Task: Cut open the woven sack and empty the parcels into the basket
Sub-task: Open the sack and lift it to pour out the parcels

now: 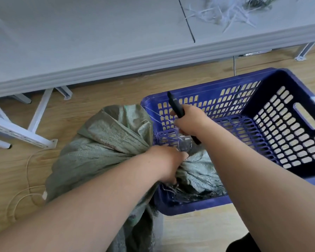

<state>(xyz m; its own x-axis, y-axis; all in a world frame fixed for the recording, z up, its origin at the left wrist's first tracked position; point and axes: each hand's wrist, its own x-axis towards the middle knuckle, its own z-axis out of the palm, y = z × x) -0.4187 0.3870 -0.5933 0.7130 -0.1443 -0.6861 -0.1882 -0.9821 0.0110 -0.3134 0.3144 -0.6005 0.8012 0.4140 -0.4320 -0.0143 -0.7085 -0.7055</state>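
The left hand [168, 163] has its fingers curled tight around the bunched neck of the green woven sack [102, 142], which slumps on the wooden floor [91, 99] just left of those fingers, its tied mouth draped over the near corner of the blue basket [262, 124]. The right hand [188, 120], just above and beyond the left, grips a black knife [176, 107] in a closed fist, the tool's far end pointing up and away. A grey worktop [98, 42] lies well beyond both hands, with cut white strips [222, 13] scattered on it.
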